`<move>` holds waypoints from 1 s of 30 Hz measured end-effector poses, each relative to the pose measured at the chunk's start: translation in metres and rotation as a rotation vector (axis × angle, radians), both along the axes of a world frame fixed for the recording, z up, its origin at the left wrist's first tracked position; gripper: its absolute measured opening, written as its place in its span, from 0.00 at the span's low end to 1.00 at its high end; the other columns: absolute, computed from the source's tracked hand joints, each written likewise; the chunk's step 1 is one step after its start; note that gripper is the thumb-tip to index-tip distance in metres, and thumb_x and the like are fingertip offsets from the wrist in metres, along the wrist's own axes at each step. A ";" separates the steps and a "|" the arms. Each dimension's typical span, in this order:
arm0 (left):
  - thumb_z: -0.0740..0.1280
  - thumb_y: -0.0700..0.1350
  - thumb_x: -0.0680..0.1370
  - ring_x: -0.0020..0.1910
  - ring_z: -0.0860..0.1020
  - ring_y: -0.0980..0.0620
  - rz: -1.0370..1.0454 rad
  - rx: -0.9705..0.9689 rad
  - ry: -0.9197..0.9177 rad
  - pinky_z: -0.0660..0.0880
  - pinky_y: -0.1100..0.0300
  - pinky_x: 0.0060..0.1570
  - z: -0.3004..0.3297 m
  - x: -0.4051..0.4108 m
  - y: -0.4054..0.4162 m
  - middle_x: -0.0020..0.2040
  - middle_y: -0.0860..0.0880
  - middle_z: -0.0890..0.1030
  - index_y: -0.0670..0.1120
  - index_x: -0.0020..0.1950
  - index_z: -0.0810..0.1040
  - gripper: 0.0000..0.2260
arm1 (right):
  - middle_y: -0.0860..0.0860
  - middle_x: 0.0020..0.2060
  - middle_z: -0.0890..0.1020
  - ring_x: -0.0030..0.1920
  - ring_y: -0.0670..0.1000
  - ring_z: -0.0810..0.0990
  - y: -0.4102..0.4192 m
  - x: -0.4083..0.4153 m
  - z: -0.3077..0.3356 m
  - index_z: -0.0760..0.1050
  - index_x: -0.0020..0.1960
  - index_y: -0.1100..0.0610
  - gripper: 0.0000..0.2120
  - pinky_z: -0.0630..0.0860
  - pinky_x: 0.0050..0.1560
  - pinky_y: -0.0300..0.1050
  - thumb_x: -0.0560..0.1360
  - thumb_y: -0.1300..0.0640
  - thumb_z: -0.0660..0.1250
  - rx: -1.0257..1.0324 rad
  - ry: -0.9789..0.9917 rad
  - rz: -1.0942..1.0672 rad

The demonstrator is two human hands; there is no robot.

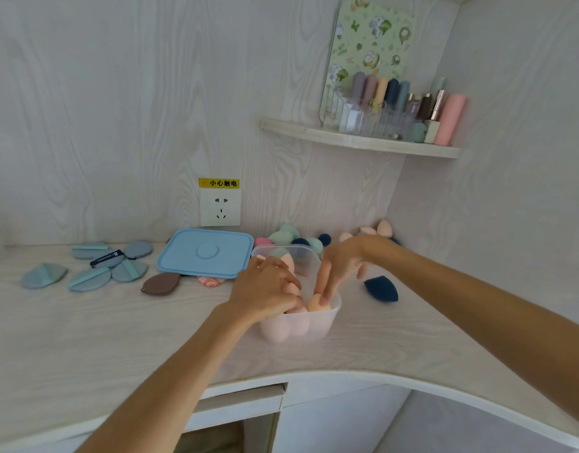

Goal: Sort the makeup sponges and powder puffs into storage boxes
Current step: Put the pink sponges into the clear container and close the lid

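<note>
1. Nearest the camera, the counter [85,348] carries the clear storage box [314,325], and every place below is given from that box.
2. The left hand [265,289] reaches over the box's left rim with fingers curled down among the peach sponges [301,328] inside. It appears to be gripping 1 of them, though the fingers hide the contact.
3. The right hand [340,273] dips in from the right, fingers extended downward and pressing a peach sponge toward the bottom. It looks released, not clenched.
4. Just right of the box lies a dark blue sponge [381,289]. Behind the box sits a cluster of green, navy and pink sponges [291,238].
5. Left of the box, touching or nearly so, rests the blue lid [204,253]. Further left lie the blue powder puffs [92,266] and a brown puff [160,283], still unsorted.
6. Handling judgement: the sponges should be very light, soft and springy, so they compress under a finger and may bounce back up. A loose pinch across the fat middle suits them. The puffs look flat and floppy, best lifted by an edge or the strap.
</note>
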State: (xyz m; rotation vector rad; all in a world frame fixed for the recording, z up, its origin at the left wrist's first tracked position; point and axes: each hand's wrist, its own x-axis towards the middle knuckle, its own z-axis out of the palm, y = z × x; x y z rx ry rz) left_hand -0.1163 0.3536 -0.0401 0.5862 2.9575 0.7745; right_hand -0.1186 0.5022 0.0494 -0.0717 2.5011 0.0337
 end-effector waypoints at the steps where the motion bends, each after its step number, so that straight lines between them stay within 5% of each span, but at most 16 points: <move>1: 0.62 0.59 0.59 0.65 0.67 0.53 0.002 0.000 -0.002 0.63 0.59 0.56 0.001 0.001 0.000 0.60 0.60 0.74 0.66 0.37 0.76 0.09 | 0.47 0.66 0.73 0.68 0.52 0.70 0.004 0.001 -0.004 0.74 0.64 0.49 0.22 0.69 0.67 0.52 0.71 0.49 0.72 -0.049 0.014 -0.011; 3: 0.63 0.60 0.59 0.64 0.68 0.52 -0.004 -0.010 0.003 0.63 0.58 0.56 0.001 0.000 0.001 0.58 0.59 0.76 0.67 0.32 0.72 0.04 | 0.47 0.64 0.75 0.66 0.51 0.71 0.011 0.005 -0.013 0.76 0.62 0.49 0.19 0.70 0.65 0.50 0.71 0.52 0.72 -0.132 0.015 -0.051; 9: 0.61 0.62 0.60 0.65 0.67 0.56 -0.033 -0.055 0.029 0.61 0.57 0.60 0.001 -0.001 0.001 0.59 0.59 0.76 0.64 0.38 0.74 0.09 | 0.46 0.54 0.77 0.56 0.50 0.75 0.012 0.005 -0.025 0.77 0.58 0.49 0.15 0.73 0.61 0.46 0.72 0.52 0.71 -0.137 0.061 0.005; 12: 0.58 0.65 0.57 0.64 0.68 0.55 -0.024 -0.040 0.010 0.62 0.57 0.59 -0.003 -0.004 0.000 0.58 0.60 0.76 0.68 0.31 0.70 0.07 | 0.50 0.61 0.76 0.61 0.53 0.74 0.006 0.012 -0.024 0.75 0.62 0.53 0.17 0.70 0.63 0.45 0.74 0.54 0.69 -0.077 0.140 0.108; 16: 0.56 0.65 0.55 0.64 0.69 0.53 -0.027 -0.028 0.037 0.64 0.56 0.57 -0.009 -0.008 -0.001 0.56 0.61 0.77 0.72 0.27 0.68 0.04 | 0.47 0.65 0.73 0.65 0.52 0.71 0.012 0.024 -0.011 0.70 0.68 0.47 0.18 0.69 0.66 0.46 0.78 0.50 0.62 -0.070 0.061 0.158; 19: 0.60 0.63 0.56 0.65 0.68 0.54 0.003 0.037 0.018 0.62 0.59 0.58 -0.007 -0.006 -0.001 0.59 0.62 0.74 0.69 0.33 0.70 0.07 | 0.44 0.59 0.76 0.61 0.50 0.76 0.042 0.010 0.007 0.72 0.65 0.47 0.15 0.74 0.61 0.45 0.79 0.50 0.61 -0.462 0.057 -0.078; 21: 0.62 0.61 0.57 0.65 0.67 0.53 0.011 0.057 0.026 0.62 0.60 0.59 -0.005 -0.004 0.000 0.60 0.62 0.73 0.68 0.36 0.72 0.08 | 0.50 0.61 0.77 0.61 0.53 0.76 0.069 -0.019 0.003 0.74 0.65 0.52 0.15 0.73 0.60 0.45 0.79 0.56 0.61 -0.623 0.408 -0.253; 23: 0.66 0.59 0.62 0.65 0.66 0.52 0.028 0.073 0.034 0.62 0.60 0.59 -0.003 0.004 0.000 0.62 0.61 0.72 0.66 0.42 0.76 0.10 | 0.54 0.68 0.72 0.66 0.55 0.71 0.091 -0.044 -0.018 0.68 0.69 0.54 0.18 0.69 0.63 0.45 0.79 0.61 0.58 -0.346 0.690 -0.228; 27: 0.70 0.52 0.68 0.63 0.64 0.51 0.055 0.083 0.123 0.61 0.62 0.56 0.000 0.005 0.001 0.63 0.60 0.72 0.60 0.51 0.80 0.12 | 0.56 0.77 0.52 0.76 0.56 0.54 0.097 -0.078 -0.060 0.48 0.77 0.56 0.33 0.55 0.74 0.47 0.77 0.66 0.59 0.063 0.624 0.013; 30: 0.71 0.52 0.68 0.63 0.64 0.52 0.059 0.089 0.112 0.62 0.62 0.55 -0.001 0.010 0.001 0.63 0.61 0.72 0.60 0.51 0.80 0.11 | 0.56 0.77 0.50 0.76 0.55 0.51 0.096 -0.095 -0.079 0.44 0.77 0.57 0.35 0.54 0.75 0.49 0.77 0.64 0.60 0.263 0.666 0.109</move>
